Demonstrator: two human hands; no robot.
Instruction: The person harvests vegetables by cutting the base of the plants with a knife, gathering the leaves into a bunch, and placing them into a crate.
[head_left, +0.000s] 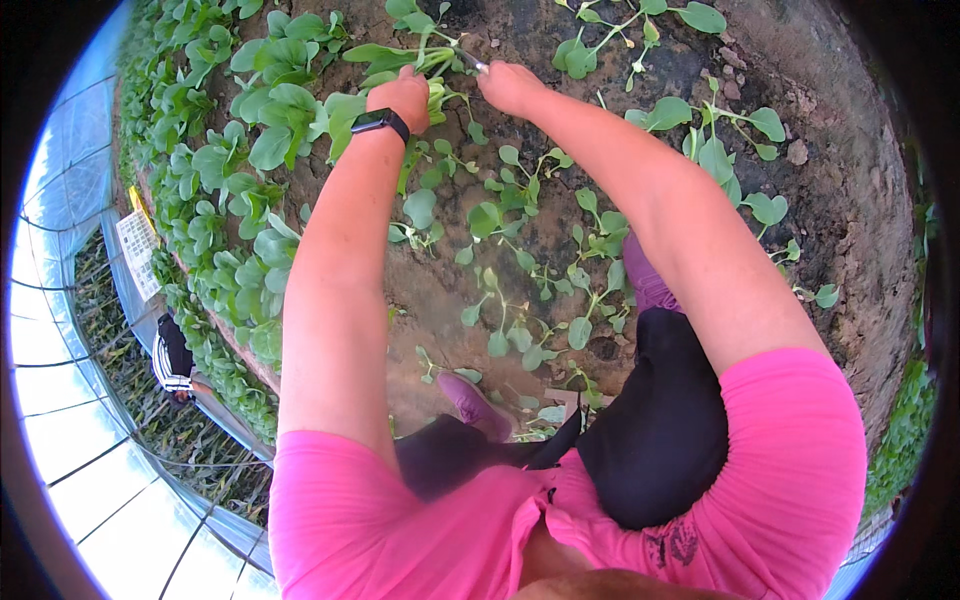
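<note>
My left hand [403, 97], with a dark watch on its wrist, is closed around a bunch of leafy greens [434, 62] with pale green stalks. Leaves stick out on both sides of its fingers. Close by on the right, my right hand [508, 88] is closed on a small knife [472, 61]. Only a short grey metal part shows, pointing at the stalks; the handle is hidden in my fist. Whether the blade touches the stalks I cannot tell.
Dense leafy plants [275, 130] grow along the left. Small cut or loose leaves [515, 335] lie on brown soil [830, 200] before my purple shoes [470, 405]. Plastic sheeting [60, 170] curves along the far left, near a person [173, 355] and a sign [137, 250].
</note>
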